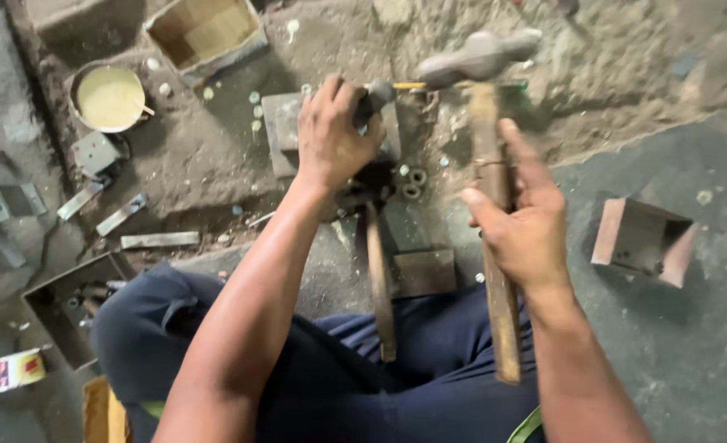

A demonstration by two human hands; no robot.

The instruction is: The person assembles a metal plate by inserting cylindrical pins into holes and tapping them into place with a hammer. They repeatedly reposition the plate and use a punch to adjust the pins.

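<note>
My right hand (521, 215) grips the wooden handle of a hammer (488, 164), whose grey metal head (476, 57) is raised above the floor. My left hand (332, 133) is closed around a dark-handled tool with a yellow shaft (389, 89), held over a flat steel plate (285, 131). Small metal rings (413, 182) lie on the floor just right of my left wrist. A second long wooden handle (379, 279) lies between my knees, its top hidden under my left hand.
A round tin of pale paste (109, 97) and an open box (206, 33) stand at the upper left. Metal strips (122, 215) litter the left floor, beside a dark tray (61, 308). A rusty square box (644, 241) sits at the right.
</note>
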